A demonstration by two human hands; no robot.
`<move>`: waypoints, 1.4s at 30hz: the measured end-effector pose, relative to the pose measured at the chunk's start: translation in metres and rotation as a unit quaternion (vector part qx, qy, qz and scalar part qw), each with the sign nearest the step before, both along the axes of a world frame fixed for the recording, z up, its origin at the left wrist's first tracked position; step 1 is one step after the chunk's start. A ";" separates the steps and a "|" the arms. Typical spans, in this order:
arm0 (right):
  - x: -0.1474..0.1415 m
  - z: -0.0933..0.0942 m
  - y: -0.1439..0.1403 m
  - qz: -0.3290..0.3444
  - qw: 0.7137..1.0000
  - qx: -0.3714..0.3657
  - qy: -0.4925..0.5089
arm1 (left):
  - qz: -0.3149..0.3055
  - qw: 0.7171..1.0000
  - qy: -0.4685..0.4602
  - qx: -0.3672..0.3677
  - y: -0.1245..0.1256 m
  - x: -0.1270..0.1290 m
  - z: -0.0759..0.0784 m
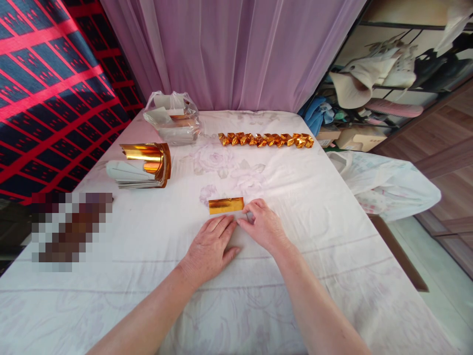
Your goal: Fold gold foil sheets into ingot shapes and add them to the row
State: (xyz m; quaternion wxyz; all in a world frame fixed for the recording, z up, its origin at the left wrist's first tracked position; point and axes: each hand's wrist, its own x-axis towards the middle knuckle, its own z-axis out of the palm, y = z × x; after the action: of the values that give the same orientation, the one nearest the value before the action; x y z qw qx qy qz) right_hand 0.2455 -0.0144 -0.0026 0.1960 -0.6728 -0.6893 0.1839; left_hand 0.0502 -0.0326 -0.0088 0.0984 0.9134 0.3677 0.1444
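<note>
The left hand (210, 246) lies flat, palm down, fingers together and stretched out on the table (314, 207), pressing on a pale sheet that barely stands out from the white cloth. The right hand (263, 224) sits just beside it, fingers curled narrow, fingertips pinching or pressing the same sheet at its folded edge; how much it actually grips I cannot tell. Touching both sets of fingertips on the far side lies the gold foil strip (226, 205), a folded-over band near the middle of the table. The rest of that sheet is hidden under the 2 hands.

Toward the far edge runs a chain of folded gold pieces (266, 140), lying parallel to that edge. At the far left corner stands a clear plastic bag (173, 118) with papers inside, hard to make out. Along the left edge sits a stack of foil sheets (142, 165), its top curling up gold. A blurred patch covers something at the near left edge.
</note>
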 end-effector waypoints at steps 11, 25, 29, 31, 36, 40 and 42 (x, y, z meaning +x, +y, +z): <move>0.016 -0.003 0.005 0.061 0.993 -0.024 0.099 | 0.002 1.000 0.006 0.007 0.000 -0.001 -0.001; -0.007 0.002 -0.001 -0.014 0.999 0.015 -0.050 | 0.006 1.000 -0.004 -0.001 0.000 0.001 -0.002; -0.011 0.003 -0.003 -0.009 0.997 0.012 -0.073 | 0.008 1.000 0.002 -0.004 0.000 0.002 0.001; -0.010 0.002 -0.003 -0.007 0.996 0.018 -0.083 | 0.009 1.000 0.003 -0.005 0.000 0.003 0.001; -0.009 0.000 -0.005 0.005 0.995 0.032 -0.098 | 0.007 1.000 -0.007 -0.010 0.000 0.003 0.002; -0.009 0.000 -0.005 0.008 0.995 0.025 -0.095 | 0.005 1.000 -0.012 -0.008 0.000 0.002 0.001; -0.009 0.000 -0.005 0.005 0.996 0.021 -0.090 | 0.004 1.000 -0.012 -0.006 0.000 0.001 0.000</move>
State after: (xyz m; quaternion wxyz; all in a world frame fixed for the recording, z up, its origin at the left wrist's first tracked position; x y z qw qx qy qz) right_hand 0.2364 -0.0191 -0.0023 0.1460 -0.6786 -0.7115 0.1095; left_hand 0.0511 -0.0322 -0.0088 0.1079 0.9094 0.3713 0.1535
